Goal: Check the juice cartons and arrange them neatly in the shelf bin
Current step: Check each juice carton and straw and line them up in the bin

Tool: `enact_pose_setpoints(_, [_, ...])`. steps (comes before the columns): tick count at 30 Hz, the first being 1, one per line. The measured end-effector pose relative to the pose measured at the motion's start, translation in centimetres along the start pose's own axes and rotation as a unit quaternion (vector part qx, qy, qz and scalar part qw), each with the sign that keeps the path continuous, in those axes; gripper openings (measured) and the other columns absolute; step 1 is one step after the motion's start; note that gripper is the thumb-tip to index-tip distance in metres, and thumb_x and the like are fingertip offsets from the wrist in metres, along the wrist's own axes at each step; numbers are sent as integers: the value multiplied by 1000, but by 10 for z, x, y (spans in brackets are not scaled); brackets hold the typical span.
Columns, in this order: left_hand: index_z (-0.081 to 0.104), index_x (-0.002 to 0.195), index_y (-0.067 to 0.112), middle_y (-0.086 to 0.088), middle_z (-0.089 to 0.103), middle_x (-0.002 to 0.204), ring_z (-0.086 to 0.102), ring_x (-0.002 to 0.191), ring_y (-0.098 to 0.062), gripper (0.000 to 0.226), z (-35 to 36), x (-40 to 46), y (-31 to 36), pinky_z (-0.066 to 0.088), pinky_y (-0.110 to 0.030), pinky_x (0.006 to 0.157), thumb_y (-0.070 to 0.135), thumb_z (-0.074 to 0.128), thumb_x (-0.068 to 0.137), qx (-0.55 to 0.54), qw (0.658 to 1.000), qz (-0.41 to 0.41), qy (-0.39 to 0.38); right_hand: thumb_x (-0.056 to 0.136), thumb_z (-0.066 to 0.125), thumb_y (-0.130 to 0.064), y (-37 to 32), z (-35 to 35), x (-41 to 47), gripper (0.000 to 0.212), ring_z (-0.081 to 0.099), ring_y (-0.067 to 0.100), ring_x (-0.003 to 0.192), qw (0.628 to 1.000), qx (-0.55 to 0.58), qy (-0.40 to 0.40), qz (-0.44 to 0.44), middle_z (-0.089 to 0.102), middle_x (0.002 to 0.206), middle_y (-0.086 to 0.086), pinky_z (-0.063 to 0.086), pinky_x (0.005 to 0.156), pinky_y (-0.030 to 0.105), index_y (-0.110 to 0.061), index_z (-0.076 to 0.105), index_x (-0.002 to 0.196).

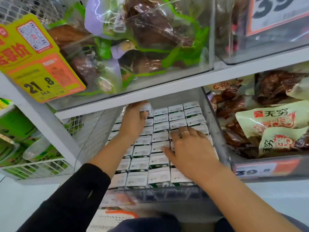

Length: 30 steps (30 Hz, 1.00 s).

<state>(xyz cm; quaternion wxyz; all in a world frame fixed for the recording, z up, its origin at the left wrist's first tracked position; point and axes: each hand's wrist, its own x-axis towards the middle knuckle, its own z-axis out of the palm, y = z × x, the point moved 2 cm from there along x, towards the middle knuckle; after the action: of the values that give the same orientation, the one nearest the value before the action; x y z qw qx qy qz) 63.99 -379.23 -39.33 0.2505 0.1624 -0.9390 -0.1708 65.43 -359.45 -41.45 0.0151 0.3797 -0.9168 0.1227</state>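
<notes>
Several small juice cartons (160,136) with white tops stand in tight rows inside a clear shelf bin (215,131). My left hand (133,121) reaches to the bin's far left corner and grips one carton (147,108) just under the shelf above. My right hand (187,148), with a ring on one finger, rests flat with spread fingers on the carton tops at the right middle of the bin. The cartons under both hands are hidden.
A white shelf board (167,87) hangs low over the back of the bin. Clear bins of packaged meat snacks (267,123) sit to the right and above. A yellow price tag (38,64) hangs upper left. A wire basket (33,166) of green packs stands at the left.
</notes>
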Motion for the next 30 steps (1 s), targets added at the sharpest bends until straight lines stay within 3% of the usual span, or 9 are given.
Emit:
enact_pose_setpoints(2, [62, 119, 3, -17, 58, 127, 57, 113, -25, 32, 7, 5, -3, 42, -25, 102, -6, 56, 89, 2, 999, 0, -33, 97, 26, -54, 0, 1, 0, 58, 40, 27, 127, 1000, -2, -1, -2, 46, 137, 9, 32, 106, 40, -14, 41, 136])
enact_pose_setpoints(5, [60, 125, 4, -14, 55, 131, 55, 101, -13, 36, 13, 8, -10, 29, 5, 85, -4, 56, 91, -1, 999, -17, -40, 97, 26, -54, 0, 2, -1, 60, 38, 28, 129, 1000, -4, -3, -3, 44, 139, 10, 31, 107, 40, -14, 39, 138])
enact_pose_setpoints(9, [60, 130, 14, -8, 54, 138, 50, 126, -22, 39, 20, 12, -19, 26, -10, 96, 10, 64, 91, -13, 996, -51, -72, 97, 25, -54, 1, 3, 1, 59, 38, 28, 129, 1000, -4, -1, -6, 44, 139, 10, 31, 107, 41, -14, 39, 138])
enact_pose_setpoints(12, [59, 130, 13, -8, 52, 140, 46, 131, -22, 40, 21, 17, -23, 24, -11, 100, 12, 64, 91, -13, 994, -60, -89, 97, 26, -54, 1, 4, 1, 59, 38, 27, 129, 1000, -3, 2, -6, 45, 139, 10, 31, 107, 41, -14, 40, 138])
enact_pose_setpoints(15, [56, 133, 14, -10, 42, 144, 36, 135, -25, 37, 25, 16, -24, 22, -21, 110, 13, 55, 96, 54, 992, -42, -109, 97, 26, -55, 1, 4, 1, 59, 39, 27, 129, 1000, -2, 5, -6, 45, 139, 10, 31, 107, 40, -14, 40, 137])
enact_pose_setpoints(19, [51, 138, 16, -8, 44, 144, 33, 135, -25, 38, 27, 14, -23, 10, -21, 107, 16, 42, 101, 119, 984, -10, -133, 96, 26, -55, 1, 3, 0, 59, 39, 26, 128, 1000, 1, 8, -5, 46, 137, 9, 31, 107, 40, -15, 41, 137])
enact_pose_setpoints(22, [56, 132, 12, -10, 54, 137, 46, 128, -27, 34, 25, 21, -6, 24, -25, 106, 14, 48, 99, 90, 988, 28, -120, 96, 26, -55, 1, 3, 0, 58, 39, 26, 128, 1000, 1, 9, -6, 46, 138, 8, 31, 107, 39, -15, 41, 137])
enact_pose_setpoints(26, [59, 128, 12, -8, 57, 133, 51, 123, -22, 31, 29, 32, 13, 37, -25, 101, 18, 52, 98, 74, 981, 30, -179, 96, 26, -55, 1, 3, 0, 59, 38, 26, 130, 1000, 4, 12, -5, 44, 140, 8, 29, 108, 39, -16, 40, 138])
enact_pose_setpoints(30, [58, 129, 14, -4, 57, 134, 52, 121, -23, 33, 25, 46, 21, 40, -30, 101, 22, 54, 97, 152, 958, 56, -235, 96, 25, -55, 1, 4, 1, 59, 36, 26, 131, 1000, 1, 9, -6, 43, 141, 9, 29, 109, 39, -16, 38, 139])
